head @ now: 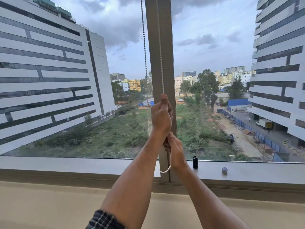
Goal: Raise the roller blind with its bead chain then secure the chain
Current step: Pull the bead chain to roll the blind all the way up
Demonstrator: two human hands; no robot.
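Observation:
A white bead chain (160, 47) hangs in two strands in front of the grey window post (163, 30). My left hand (161, 115) is closed around the right strand, thumb up, at mid height of the post. Just below it, my right hand (175, 148) grips the same strand. The chain's bottom loop (164, 171) dangles under my right wrist, near the sill. The left strand (145, 55) runs free against the glass. The roller blind itself is out of view above the frame.
A small black cylinder (195, 162) and a small grey clip-like piece (224, 170) sit on the window sill (66, 164) to the right of the post. A beige ledge (49, 204) lies below the sill. Buildings and a green lot show through the glass.

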